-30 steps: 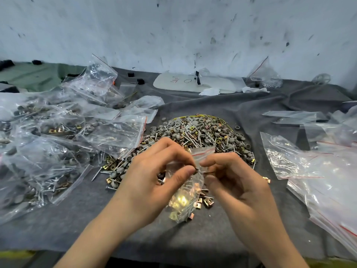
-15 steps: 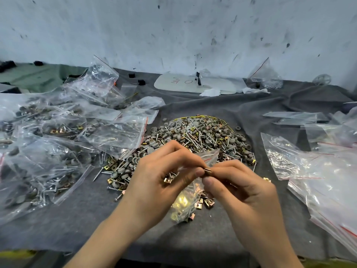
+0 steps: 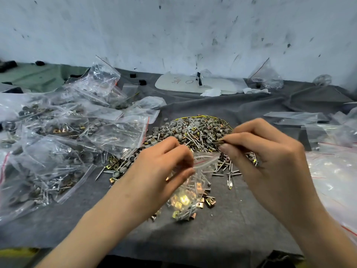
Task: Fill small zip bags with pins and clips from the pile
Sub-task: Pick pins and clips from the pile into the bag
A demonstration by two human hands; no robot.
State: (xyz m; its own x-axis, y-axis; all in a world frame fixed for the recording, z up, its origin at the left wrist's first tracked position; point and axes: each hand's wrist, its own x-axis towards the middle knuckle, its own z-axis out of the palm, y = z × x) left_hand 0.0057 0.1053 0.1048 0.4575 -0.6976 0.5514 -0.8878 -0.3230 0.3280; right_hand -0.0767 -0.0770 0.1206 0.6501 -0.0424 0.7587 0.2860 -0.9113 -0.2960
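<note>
Two grips: left hand [image 3: 164, 169] pinches zip bag [image 3: 191, 190] mouth; right hand [image 3: 266, 157] pinches brass clip [image 3: 218, 141] at bag's 1 o'clock, over pile [image 3: 193, 130]. Filled bags [image 3: 58, 147] at 9 o'clock.

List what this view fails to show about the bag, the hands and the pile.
Head view only:
Small metal piece pinched by the right hand: motion-blurred, pin or clip unclear.
Mouth of the small zip bag: partly covered by the left hand.
Near part of the pile: behind both hands.
Filled bags at left: cut by the frame edge.
</note>
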